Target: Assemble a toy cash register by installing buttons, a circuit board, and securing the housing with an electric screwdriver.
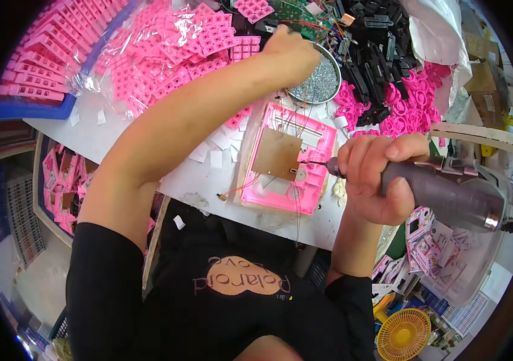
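My right hand (383,174) is wrapped round a dark electric screwdriver (443,192), held level above the table. Its thin bit points left at a brown circuit board (277,153), which lies in a pink plastic housing (314,195). Thin wires run out of the housing, some toward the far side and some toward me. My left arm stretches across the table. My left hand (292,54), its fingers curled and partly hidden, is beside a round tin of small silvery screws (323,81) and green circuit boards (307,18). What it grips cannot be made out.
Pink keypads (166,66) are heaped at the far left, partly under clear plastic. Black parts (383,48) and pink rings (410,99) pile up at the far right. A blue crate (34,111) stands left; a clear bin (473,271) and yellow fan (404,334) are lower right.
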### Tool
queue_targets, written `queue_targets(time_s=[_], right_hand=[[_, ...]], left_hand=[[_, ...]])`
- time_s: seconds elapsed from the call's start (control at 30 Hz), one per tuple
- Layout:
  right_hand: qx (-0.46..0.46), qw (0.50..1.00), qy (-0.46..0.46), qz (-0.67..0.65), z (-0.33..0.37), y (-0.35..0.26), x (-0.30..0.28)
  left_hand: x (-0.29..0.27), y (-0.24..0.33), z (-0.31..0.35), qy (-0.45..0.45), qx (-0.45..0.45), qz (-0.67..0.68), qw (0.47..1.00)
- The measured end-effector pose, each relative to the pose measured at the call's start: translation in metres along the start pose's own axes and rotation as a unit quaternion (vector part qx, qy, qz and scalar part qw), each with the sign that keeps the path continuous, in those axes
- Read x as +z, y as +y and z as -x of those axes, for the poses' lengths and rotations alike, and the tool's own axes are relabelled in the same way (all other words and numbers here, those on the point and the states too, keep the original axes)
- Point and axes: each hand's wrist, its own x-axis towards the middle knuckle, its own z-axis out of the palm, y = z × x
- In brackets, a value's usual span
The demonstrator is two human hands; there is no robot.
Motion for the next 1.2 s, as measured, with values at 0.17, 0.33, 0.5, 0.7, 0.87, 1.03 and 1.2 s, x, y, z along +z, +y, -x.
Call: queue_targets(time_s=[0.17, 0.33, 0.5, 0.7, 0.87, 1.03, 1.2], right_hand=[[0.009, 0.998, 0.045, 0.037, 0.025, -0.006, -0.005], [0.029, 0.997, 0.041, 0.062, 0.024, -0.005, -0.003], [0.045, 0.997, 0.024, 0.065, 0.024, -0.002, -0.003], [0.042, 0.996, 0.037, 0.068, 0.022, -0.01, 0.001], [-0.03, 0.998, 0.056, -0.011, 0.02, -0.016, 0.018], [-0.032, 0.998, -0.014, -0.05, 0.013, -0.024, 0.024], [-0.013, 0.997, -0.024, -0.068, 0.013, -0.019, 0.027]], left_hand=[[0.004, 0.002, -0.011, 0.018, 0.019, 0.015, 1.0], [0.011, 0.0, -0.024, -0.002, 0.005, -0.003, 1.0], [0.0, -0.002, -0.013, 0.111, -0.031, -0.015, 0.993], [-0.017, 0.006, 0.023, 0.251, 0.023, 0.11, 0.961], [-0.056, 0.054, 0.139, 0.161, 0.049, 0.394, 0.903], [-0.05, 0.078, 0.181, 0.157, 0.023, 0.414, 0.896], [-0.046, 0.077, 0.187, 0.173, 0.025, 0.415, 0.893]])
